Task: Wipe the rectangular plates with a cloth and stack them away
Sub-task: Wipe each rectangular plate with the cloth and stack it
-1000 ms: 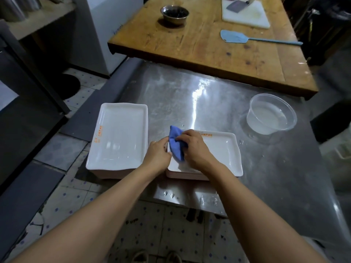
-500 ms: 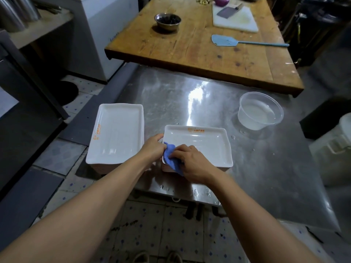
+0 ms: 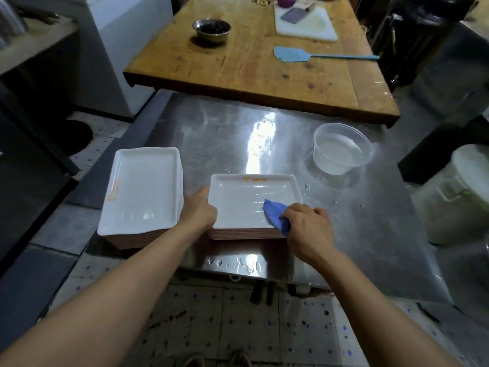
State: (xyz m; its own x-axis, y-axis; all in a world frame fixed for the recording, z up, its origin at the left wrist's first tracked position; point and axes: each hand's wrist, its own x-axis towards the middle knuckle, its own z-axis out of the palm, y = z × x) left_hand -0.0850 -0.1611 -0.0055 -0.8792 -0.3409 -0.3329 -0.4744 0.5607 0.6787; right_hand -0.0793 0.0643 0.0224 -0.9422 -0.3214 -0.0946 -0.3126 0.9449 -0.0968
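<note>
Blue cloth [image 3: 275, 216], bunched in the right hand [image 3: 308, 229], presses the top plate [image 3: 246, 200] of the stack just ahead of it. The left hand [image 3: 199, 211] grips that plate's near-left rim, likely steadying it; beyond lies the wiped stack [image 3: 141, 192].

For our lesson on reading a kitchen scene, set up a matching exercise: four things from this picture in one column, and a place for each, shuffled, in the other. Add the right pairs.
Things
1. blue cloth
2. clear plastic tub
3. metal bowl
4. left hand

Places
A. on the wooden table
B. gripped in the right hand, on the top plate
C. at the left edge of the right plate stack
D. on the steel table, right of the plates

Pairs: 1-B, 2-D, 3-A, 4-C
</note>
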